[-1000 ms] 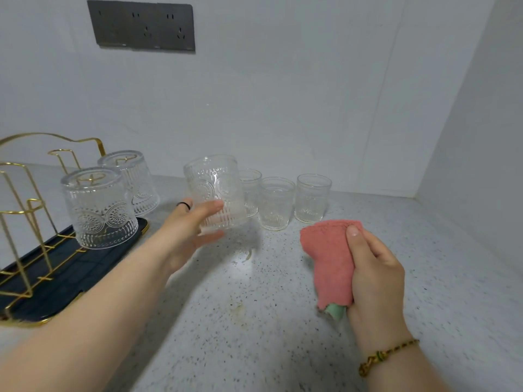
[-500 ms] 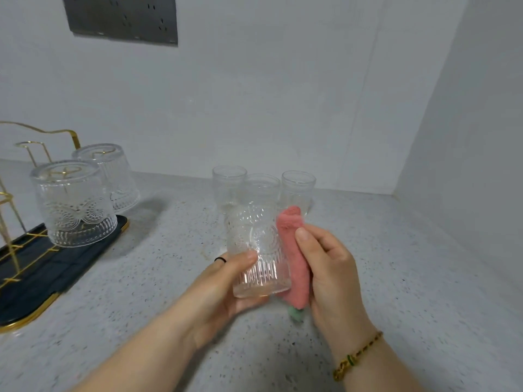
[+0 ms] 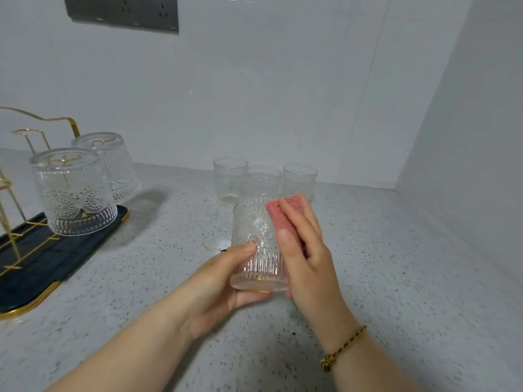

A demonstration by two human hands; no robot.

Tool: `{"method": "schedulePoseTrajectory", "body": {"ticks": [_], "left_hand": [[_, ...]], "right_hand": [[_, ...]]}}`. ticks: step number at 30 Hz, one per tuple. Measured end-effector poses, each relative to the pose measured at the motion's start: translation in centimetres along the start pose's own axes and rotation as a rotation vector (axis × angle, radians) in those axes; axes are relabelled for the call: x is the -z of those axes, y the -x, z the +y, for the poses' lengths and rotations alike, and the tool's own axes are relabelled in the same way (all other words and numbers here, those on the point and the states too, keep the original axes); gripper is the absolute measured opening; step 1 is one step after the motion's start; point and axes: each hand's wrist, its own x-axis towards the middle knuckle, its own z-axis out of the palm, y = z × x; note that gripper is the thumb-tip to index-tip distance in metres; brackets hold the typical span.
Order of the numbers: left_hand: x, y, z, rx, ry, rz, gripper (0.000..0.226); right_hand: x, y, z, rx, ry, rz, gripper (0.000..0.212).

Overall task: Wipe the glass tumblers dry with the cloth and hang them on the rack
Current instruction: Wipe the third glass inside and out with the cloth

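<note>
Two hands work one tumbler above the speckled counter, front centre. Left hand grips the tumbler from the left, thumb curled onto the ribbed side, other fingers wrapped underneath and mostly hidden. Right hand pinches the pink cloth between thumb and fingers and presses it to the tumbler's right side; a green bit of cloth pokes out below the palm. Tumbler is off the counter, tilted, wider ribbed end toward the camera. Three more tumblers stand upright in a row on the counter just behind it, near the back wall. Two tumblers sit upside down on the gold wire rack at far left, over a dark tray with a gold rim. Beaded bracelet on the right wrist. Grey socket panel on the wall, top left.
</note>
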Motion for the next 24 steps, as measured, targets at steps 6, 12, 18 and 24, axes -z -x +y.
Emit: {"method": "schedulePoseTrajectory", "body": {"ticks": [6, 12, 18, 24], "left_hand": [[0.4, -0.1, 0.9, -0.056, 0.024, 0.105, 0.041], [0.2, 0.3, 0.3, -0.019, -0.079, -0.009, 0.056], [0.2, 0.0, 0.9, -0.097, 0.037, 0.087, 0.038], [0.4, 0.0, 0.5, -0.011, -0.114, 0.015, 0.054]], "right_hand": [[-1.6, 1.0, 0.6, -0.004, 0.173, -0.100, 0.033], [-0.2, -0.4, 0.1, 0.072, 0.113, 0.031, 0.031], [-1.1, 0.7, -0.2, -0.096, 0.068, -0.100, 0.033], [-0.9, 0.3, -0.3, 0.069, 0.164, -0.028, 0.034]]}}
